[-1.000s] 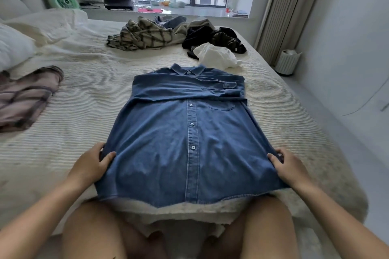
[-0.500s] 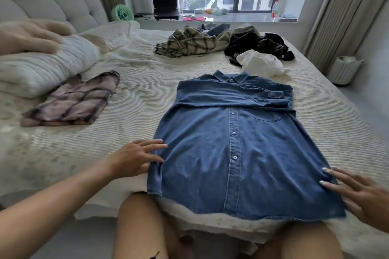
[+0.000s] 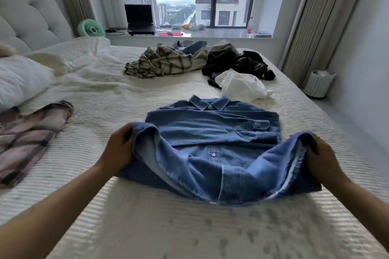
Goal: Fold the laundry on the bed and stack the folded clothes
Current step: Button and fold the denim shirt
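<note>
Head camera: a person's left hand (image 3: 119,149) and right hand (image 3: 320,154) each grip a bottom corner of a denim shirt (image 3: 212,132), raising its hem off the striped bed (image 3: 189,227) toward the collar. The shirt lies mid-bed, collar at the far end. A folded plaid garment (image 3: 31,136) sits at left; unfolded clothes (image 3: 168,61), dark and white pieces among them, lie beyond.

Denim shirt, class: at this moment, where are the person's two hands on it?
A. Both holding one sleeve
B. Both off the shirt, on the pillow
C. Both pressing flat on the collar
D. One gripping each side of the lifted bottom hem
D: the left hand and right hand each grip a bottom corner of the denim shirt, raised off the bed.
</note>
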